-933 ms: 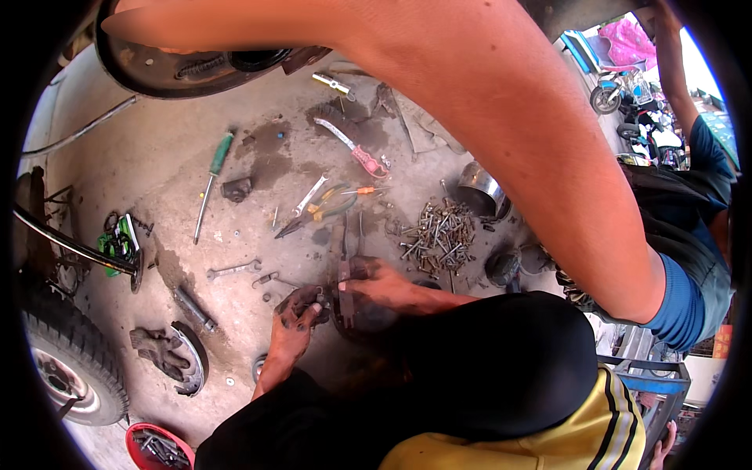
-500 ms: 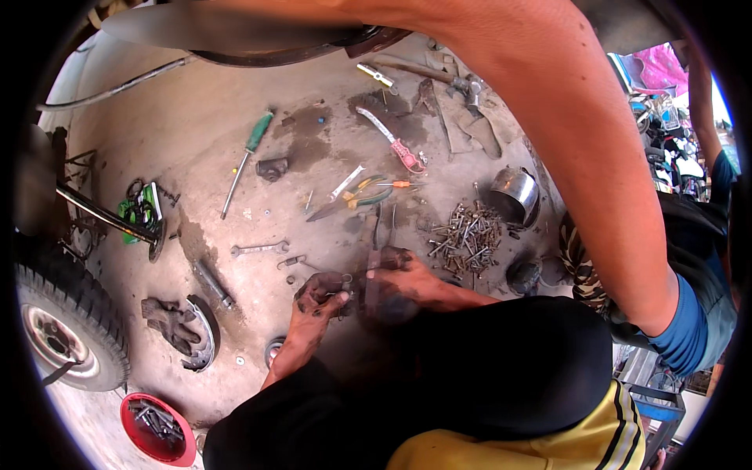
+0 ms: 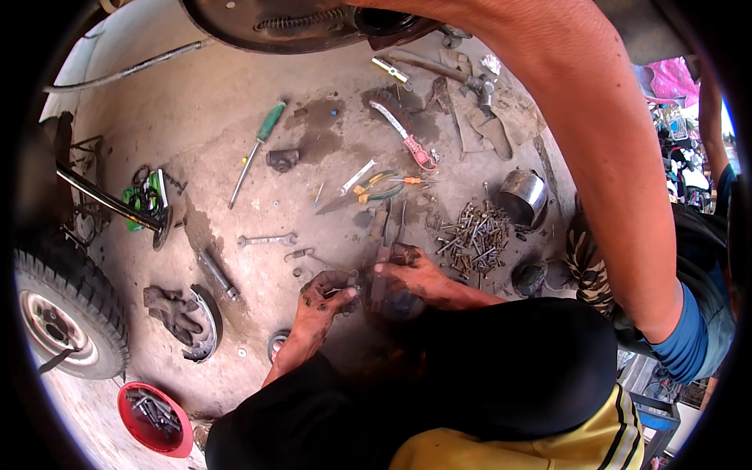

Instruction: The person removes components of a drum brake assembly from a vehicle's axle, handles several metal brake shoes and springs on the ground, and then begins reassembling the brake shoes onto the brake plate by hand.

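In the lower centre of the head view, my left hand (image 3: 321, 305) is closed, thumb against fingertips, on a small wire-like metal piece. Beside it, my right hand (image 3: 403, 270) grips a dark, flat metal tool pointing forward along the floor. Both hands are blackened with grime. An open-end wrench (image 3: 266, 240) and a small spring (image 3: 299, 254) lie near my left hand. Beyond my right hand lie pliers (image 3: 376, 190), an orange-handled screwdriver (image 3: 415, 180) and a pile of bolts (image 3: 475, 239). Black clothing (image 3: 509, 360) hides part of my forearms.
A co-worker's bare arm (image 3: 595, 157) spans the upper right, near a dark curved housing (image 3: 274, 35) above. A wheel (image 3: 66, 321), a red bowl of parts (image 3: 154, 423), a curved shoe part (image 3: 202, 325), a metal can (image 3: 521, 196), a hammer (image 3: 478, 90) and a green-handled screwdriver (image 3: 269, 123) surround me.
The view has shifted, so the floor tools sit further right and mostly higher. More of the hammer shows. My hands keep their grips, the left slightly repositioned beside the right.
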